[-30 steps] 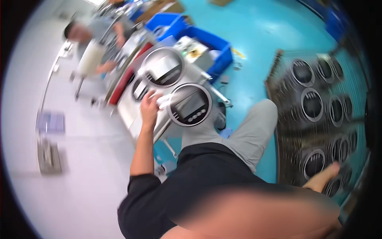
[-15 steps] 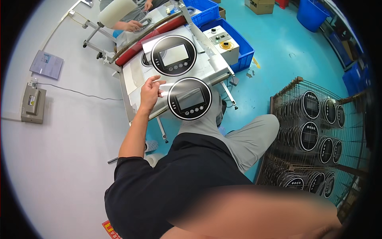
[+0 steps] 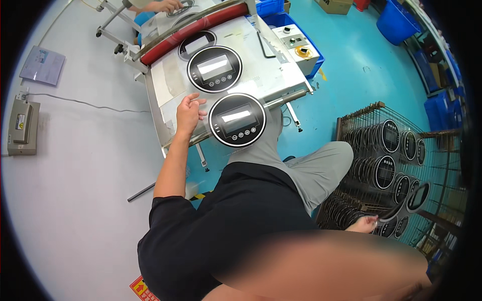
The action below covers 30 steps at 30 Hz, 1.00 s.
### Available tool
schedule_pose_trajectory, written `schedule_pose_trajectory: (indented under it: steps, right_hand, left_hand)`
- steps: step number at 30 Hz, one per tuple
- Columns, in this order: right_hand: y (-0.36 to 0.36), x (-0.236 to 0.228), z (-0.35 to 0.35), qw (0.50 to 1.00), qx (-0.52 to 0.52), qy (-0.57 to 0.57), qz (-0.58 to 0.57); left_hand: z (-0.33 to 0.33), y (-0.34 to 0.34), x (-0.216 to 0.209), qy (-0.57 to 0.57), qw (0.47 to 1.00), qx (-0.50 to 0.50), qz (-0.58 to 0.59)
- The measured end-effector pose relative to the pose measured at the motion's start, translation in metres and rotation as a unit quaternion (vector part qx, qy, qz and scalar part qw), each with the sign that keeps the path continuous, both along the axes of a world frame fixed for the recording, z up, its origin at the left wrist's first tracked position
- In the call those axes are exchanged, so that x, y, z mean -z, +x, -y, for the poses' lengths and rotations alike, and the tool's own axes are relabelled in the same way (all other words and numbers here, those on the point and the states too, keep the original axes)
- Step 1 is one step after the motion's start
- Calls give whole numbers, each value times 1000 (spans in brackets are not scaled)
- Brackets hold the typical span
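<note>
L hand (image 3: 188, 116) is nr the front edge of the table (image 3: 288, 72); its fingers are bent & seem to pinch the clear L side of the near disc (image 3: 237, 120); that disc is black w/ a white rim & sticks out past the edge; mid disc (image 3: 214, 69) lies flat just behind it; far disc (image 3: 198, 44) is nr the red roller (image 3: 196, 32); R hand (image 3: 365, 224) is way off to the R, by the rack (image 3: 379, 105); its fingers look closed on the edge of a tilted disc (image 3: 418, 197), a bit blurry; rack discs (image 3: 390, 135) stand in rows; knob box (image 3: 296, 45) is R of the table; a co-worker's hand (image 3: 169, 6) is past the roller.
</note>
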State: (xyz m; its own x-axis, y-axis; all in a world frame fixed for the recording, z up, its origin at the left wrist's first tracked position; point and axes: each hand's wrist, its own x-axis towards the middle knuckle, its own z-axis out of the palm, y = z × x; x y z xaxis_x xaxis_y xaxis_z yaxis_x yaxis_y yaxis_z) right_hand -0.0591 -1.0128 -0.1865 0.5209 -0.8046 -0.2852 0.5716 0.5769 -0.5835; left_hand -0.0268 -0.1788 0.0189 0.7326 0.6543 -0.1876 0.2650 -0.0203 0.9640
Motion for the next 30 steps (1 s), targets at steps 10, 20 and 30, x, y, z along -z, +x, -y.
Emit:
schedule_pose_trajectory:
  steps: [10,20,30]
  right_hand:
    - [130,-98,-121,986,-153,-51,47]
    - [148,-97,-131,963,-251,-61,78]
    - [143,-108,-153,972,-213,-96,39]
  left_hand:
    - [-24,-28,17,562,811,160,4]
    - [-41,-24,11,589,788,173,-50]
    - [-63,-10,12,603,776,170,-69]
